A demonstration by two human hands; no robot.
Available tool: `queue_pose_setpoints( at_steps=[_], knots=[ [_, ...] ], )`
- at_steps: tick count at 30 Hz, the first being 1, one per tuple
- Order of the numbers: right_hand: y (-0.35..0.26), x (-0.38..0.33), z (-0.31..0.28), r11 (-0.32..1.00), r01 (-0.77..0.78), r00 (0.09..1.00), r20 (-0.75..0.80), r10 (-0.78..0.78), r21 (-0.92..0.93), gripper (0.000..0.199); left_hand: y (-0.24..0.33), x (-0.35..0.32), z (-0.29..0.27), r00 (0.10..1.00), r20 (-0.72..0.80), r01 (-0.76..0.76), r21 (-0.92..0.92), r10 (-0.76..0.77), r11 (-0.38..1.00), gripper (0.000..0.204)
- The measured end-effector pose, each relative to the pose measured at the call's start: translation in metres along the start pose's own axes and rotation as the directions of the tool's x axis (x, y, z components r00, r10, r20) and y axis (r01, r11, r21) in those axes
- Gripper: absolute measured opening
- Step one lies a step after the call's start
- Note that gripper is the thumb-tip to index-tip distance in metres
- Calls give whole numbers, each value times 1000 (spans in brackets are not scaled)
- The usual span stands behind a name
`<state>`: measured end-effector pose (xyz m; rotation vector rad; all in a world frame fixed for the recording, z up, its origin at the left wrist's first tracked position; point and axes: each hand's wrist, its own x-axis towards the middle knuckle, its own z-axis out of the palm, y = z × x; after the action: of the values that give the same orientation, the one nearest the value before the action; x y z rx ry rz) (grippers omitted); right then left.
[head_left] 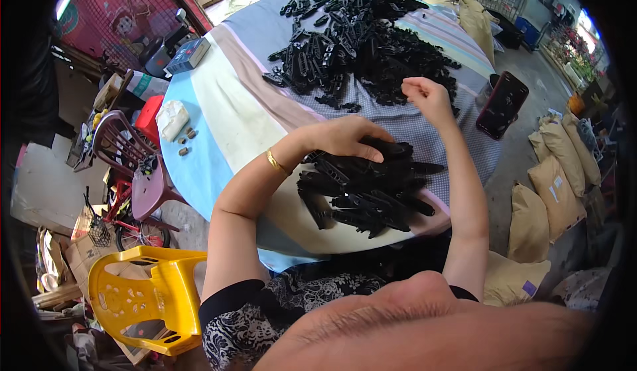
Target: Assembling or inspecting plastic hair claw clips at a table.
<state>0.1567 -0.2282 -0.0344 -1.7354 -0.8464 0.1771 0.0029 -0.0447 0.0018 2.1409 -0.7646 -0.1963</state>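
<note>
My left hand (352,139), a gold bracelet on its wrist, curls over the near heap of black plastic pieces (371,205). Its thumb and fingers close on some dark pieces at the top of that heap; their exact shape is blurred. My right hand (428,99) is raised by the near right edge of the larger black heap (358,33). Its fingertips are pinched together, and whatever may be between them is too small to make out. Many pieces in the far heap are long and narrow with slots, while those at its right side look smaller and tangled.
Patterned cloth covers the round table (259,145). A phone (502,104) leans on a stand at the right edge. On the left lie a white plastic bag (173,120) and a box (188,56). A yellow chair (179,298) and brown sacks (556,195) flank the table.
</note>
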Motion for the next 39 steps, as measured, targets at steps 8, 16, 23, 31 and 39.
queue_pose_setpoints(
  at_steps=[8,16,23,31,39],
  knots=[
    [20,-1,32,650,199,964,25,-267,-733,17,-72,31,-43,662,-705,723,511,-255,464,40],
    [14,-3,28,693,239,963,76,-257,-680,12,-101,35,-23,717,-679,683,638,-157,356,16],
    [8,-6,33,715,349,919,71,-388,-606,13,-108,15,-26,683,-699,709,565,-212,422,19],
    [-3,-9,38,731,403,879,10,-476,-550,14,-103,22,-31,569,-778,811,477,-266,339,23],
    [-12,-10,35,807,356,903,-50,-427,-471,14,-96,8,-21,752,-655,511,513,-70,690,24]
  ],
)
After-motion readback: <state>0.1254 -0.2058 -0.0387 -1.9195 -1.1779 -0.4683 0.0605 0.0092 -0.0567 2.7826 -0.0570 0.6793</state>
